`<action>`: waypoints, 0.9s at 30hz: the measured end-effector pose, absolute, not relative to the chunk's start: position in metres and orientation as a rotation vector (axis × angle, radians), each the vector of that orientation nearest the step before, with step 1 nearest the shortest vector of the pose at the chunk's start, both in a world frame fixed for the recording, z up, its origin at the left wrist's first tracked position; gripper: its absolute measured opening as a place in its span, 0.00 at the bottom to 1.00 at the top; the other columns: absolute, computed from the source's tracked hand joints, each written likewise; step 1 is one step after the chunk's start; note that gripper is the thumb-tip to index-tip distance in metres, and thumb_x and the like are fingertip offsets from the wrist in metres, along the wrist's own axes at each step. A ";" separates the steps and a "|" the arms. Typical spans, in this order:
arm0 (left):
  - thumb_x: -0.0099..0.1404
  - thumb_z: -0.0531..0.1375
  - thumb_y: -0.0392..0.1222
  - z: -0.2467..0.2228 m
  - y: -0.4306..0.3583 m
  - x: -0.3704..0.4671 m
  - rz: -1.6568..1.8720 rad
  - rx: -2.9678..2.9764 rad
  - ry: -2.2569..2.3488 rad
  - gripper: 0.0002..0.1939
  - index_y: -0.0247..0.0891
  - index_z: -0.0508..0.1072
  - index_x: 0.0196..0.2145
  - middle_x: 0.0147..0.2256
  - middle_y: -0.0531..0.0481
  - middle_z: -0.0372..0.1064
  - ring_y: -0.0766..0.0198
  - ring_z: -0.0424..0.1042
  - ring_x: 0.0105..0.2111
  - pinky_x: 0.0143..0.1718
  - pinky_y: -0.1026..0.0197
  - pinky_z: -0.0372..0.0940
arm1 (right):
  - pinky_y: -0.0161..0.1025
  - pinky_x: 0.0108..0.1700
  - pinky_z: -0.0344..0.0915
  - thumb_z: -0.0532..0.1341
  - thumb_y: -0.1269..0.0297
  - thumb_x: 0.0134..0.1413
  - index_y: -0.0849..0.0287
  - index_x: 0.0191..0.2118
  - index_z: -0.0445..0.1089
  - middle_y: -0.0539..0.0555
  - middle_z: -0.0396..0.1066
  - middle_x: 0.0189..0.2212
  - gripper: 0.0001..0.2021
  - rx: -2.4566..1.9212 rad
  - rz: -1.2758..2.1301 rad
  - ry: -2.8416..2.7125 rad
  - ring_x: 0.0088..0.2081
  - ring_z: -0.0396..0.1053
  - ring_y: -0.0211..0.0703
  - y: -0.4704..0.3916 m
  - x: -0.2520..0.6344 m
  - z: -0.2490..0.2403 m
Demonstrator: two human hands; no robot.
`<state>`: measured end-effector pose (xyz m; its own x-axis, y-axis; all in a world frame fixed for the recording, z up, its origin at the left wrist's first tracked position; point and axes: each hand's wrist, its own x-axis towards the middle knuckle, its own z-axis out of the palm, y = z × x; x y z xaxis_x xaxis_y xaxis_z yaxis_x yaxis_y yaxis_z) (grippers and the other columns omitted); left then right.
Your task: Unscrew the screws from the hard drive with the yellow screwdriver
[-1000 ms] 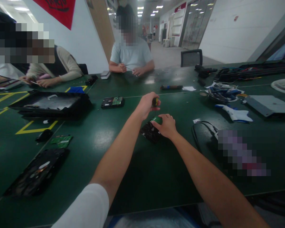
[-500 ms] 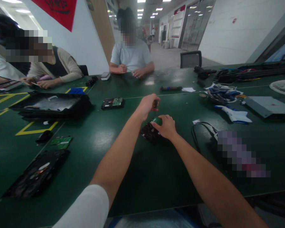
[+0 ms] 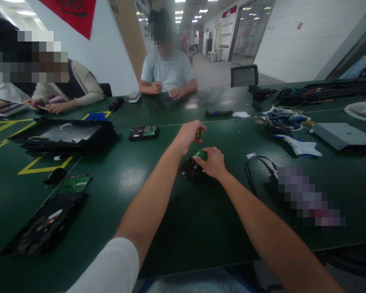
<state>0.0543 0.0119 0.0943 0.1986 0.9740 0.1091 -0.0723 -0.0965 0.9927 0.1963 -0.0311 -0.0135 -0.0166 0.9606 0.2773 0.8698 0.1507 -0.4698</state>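
Observation:
A black hard drive (image 3: pixel 191 169) with a green circuit board (image 3: pixel 200 154) lies on the table in front of me. My right hand (image 3: pixel 214 162) grips its right side, thumb over the board. Above the drive's far edge, my left hand (image 3: pixel 189 136) is closed round the yellow-and-black handle of a screwdriver (image 3: pixel 199 133). Its thin shaft points down toward the board; whether the tip touches a screw I cannot tell. Another hard drive (image 3: pixel 143 132) lies farther off to the left. At the near left are a loose green circuit board (image 3: pixel 78 183) and a larger black drive casing (image 3: pixel 47 224).
A black tray (image 3: pixel 64 133) stands at left. To the right lie a cable (image 3: pixel 249 175), a blurred-out object (image 3: pixel 308 195), gloves (image 3: pixel 300 145), a grey metal box (image 3: pixel 346 135) and a bundle of wires (image 3: pixel 286 119). Two people work across the table (image 3: pixel 171 195).
The view has shifted very slightly. More of the screwdriver's yellow handle and its shaft now show below my left hand. My right hand keeps its hold on the drive.

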 end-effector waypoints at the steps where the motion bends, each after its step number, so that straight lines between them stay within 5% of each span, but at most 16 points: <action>1: 0.62 0.61 0.48 0.095 0.011 0.054 1.148 1.329 0.945 0.12 0.36 0.77 0.31 0.34 0.43 0.72 0.60 0.72 0.34 0.28 0.63 0.70 | 0.56 0.55 0.64 0.62 0.38 0.60 0.57 0.54 0.73 0.63 0.73 0.53 0.28 -1.737 0.222 -1.906 0.55 0.69 0.63 -0.031 0.196 -0.014; 27: 0.62 0.61 0.44 0.093 0.012 0.058 1.190 1.210 0.914 0.08 0.38 0.71 0.36 0.35 0.45 0.75 0.61 0.76 0.33 0.33 0.60 0.73 | 0.55 0.55 0.64 0.61 0.38 0.61 0.57 0.55 0.73 0.63 0.73 0.53 0.29 -1.741 0.221 -1.917 0.55 0.69 0.62 -0.030 0.197 -0.015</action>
